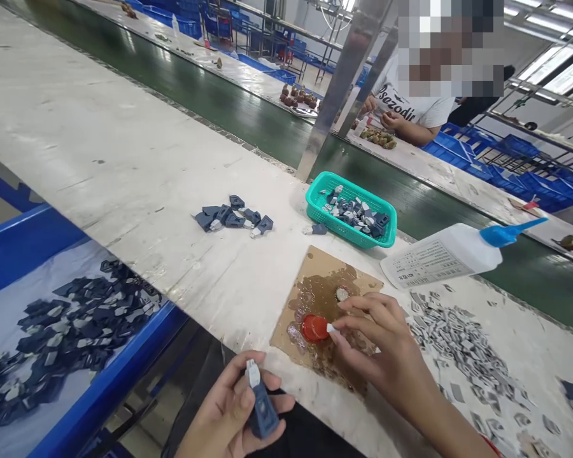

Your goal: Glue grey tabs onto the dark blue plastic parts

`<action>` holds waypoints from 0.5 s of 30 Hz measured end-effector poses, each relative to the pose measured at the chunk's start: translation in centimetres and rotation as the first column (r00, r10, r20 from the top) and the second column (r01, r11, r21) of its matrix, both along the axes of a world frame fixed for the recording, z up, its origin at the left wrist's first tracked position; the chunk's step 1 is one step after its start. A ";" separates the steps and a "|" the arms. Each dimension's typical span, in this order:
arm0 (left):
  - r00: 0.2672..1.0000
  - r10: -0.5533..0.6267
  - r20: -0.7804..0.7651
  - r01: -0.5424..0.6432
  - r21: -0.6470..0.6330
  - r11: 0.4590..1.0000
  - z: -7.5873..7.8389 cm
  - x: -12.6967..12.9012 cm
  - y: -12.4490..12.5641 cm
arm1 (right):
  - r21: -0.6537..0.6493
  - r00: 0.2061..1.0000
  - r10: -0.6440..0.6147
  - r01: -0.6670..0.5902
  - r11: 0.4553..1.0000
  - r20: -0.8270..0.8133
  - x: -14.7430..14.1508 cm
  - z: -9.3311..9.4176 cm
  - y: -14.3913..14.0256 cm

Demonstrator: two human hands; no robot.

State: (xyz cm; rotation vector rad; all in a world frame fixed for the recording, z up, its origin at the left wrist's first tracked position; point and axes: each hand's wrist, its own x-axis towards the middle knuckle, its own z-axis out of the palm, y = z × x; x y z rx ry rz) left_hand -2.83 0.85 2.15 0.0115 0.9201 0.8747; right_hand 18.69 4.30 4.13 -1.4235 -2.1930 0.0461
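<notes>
My left hand [229,413] holds a small dark blue plastic part [262,407] with a white tip, below the table's front edge. My right hand [382,350] pinches a tiny white piece [331,328] and touches it to a red cap [314,327] of glue. The cap sits on a glue-stained brown cardboard square [305,273]. A pile of small grey-white pieces [458,337] lies just right of my right hand.
A teal basket [315,202] of blue parts stands behind the cardboard, with several loose blue parts [233,216] to its left. A white glue bottle [439,257] with a blue nozzle lies on its side. A blue bin [52,324] of parts sits at left. Another person [410,108] works across the green conveyor [239,108].
</notes>
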 end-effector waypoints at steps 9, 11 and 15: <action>0.994 -0.013 0.110 0.014 -0.004 1.000 -0.3 -0.8 -0.4 | -0.033 0.998 0.046 -0.044 0.998 0.052 -0.5 0.0 0.4; 0.997 -0.022 0.079 0.020 0.029 0.999 -0.3 -0.8 -0.5 | -0.027 0.997 0.048 -0.047 0.999 0.060 -0.6 0.0 0.4; 1.000 -0.005 0.002 0.005 0.107 0.994 -0.3 -0.5 -0.3 | -0.007 0.996 0.055 -0.055 0.998 0.066 -0.6 0.6 0.2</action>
